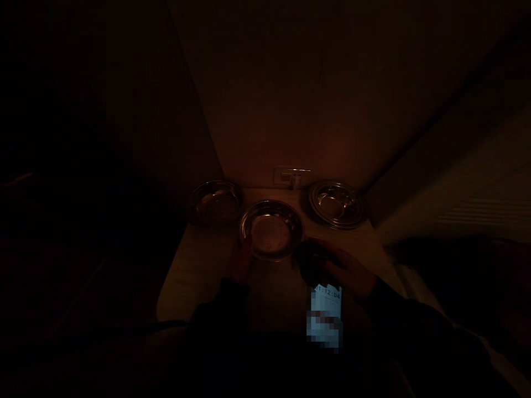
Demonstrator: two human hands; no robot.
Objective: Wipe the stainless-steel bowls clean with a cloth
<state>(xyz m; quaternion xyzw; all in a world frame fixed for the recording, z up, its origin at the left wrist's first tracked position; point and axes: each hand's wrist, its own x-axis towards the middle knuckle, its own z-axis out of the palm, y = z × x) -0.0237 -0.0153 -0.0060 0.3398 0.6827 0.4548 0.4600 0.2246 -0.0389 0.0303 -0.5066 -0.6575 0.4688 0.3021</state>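
Steel middle plate (271,231): lies flat on the pale counter (199,276), between both hands.
Left hand (240,260): fingers at the plate's left rim; the gloom hides whether they pinch it or merely rest there.
Right hand (348,271): curled around a dark lump (311,260), just beside the plate's right front rim.
Step in hand: seemingly steadying the plate, with the lump at its edge.
Next move calls for: a firm left hold, so the plate cannot slide.
Other plates: left plate (214,202) and right plate (337,204) sit behind, by the wall.
Phone (326,315): lit, below the right hand.
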